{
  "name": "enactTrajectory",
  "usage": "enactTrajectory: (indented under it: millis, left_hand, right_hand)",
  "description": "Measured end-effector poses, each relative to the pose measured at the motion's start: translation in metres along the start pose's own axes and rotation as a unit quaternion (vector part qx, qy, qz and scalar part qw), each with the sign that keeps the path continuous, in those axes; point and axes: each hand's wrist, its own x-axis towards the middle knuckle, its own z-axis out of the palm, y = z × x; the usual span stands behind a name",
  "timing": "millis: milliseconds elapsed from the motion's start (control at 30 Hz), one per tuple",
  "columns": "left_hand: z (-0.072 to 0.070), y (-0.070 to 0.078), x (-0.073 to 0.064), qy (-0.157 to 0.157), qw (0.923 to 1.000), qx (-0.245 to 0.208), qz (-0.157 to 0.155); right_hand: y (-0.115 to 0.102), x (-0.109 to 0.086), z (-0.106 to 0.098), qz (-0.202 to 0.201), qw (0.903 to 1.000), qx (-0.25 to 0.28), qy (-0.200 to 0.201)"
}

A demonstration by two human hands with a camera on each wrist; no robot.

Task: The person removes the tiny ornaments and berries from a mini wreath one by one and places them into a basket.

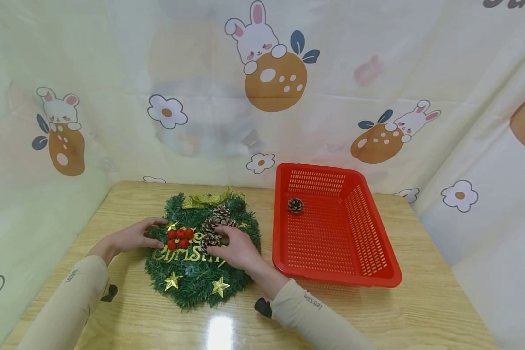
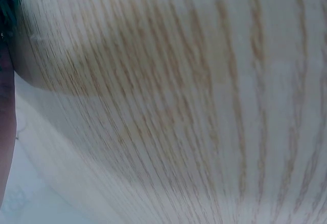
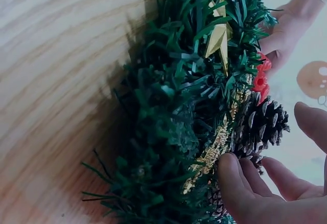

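A round green wreath (image 1: 192, 287) lies on the table, with gold lettering (image 1: 188, 255), gold stars and a gold ribbon (image 1: 207, 199). Red berries (image 1: 181, 238) sit left of its middle. Several pine cones (image 1: 210, 242) are grouped right of the berries. My right hand (image 1: 240, 248) is over these cones, thumb and fingers spread around the lowest one. In the right wrist view that pine cone (image 3: 261, 122) stands on the wreath, with a gap to the upper fingertip. My left hand (image 1: 135, 236) rests at the wreath's left edge, fingers extended by the berries.
Right of the wreath stands a red plastic basket (image 1: 337, 279) with perforated walls. One pine cone (image 1: 295, 205) lies inside it, toward the back left. A patterned cloth (image 1: 210, 141) hangs behind the wooden table (image 1: 127, 316) and at its sides.
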Motion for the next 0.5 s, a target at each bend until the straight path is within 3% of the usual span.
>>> enactTrajectory:
  millis: [500]
  left_hand:
    - [-0.0007, 0.0002, 0.0007, 0.000, 1.0000, -0.002, -0.002]
  right_hand:
    - [0.0027, 0.0040, 0.0096, -0.003, 0.9989, -0.046, 0.004]
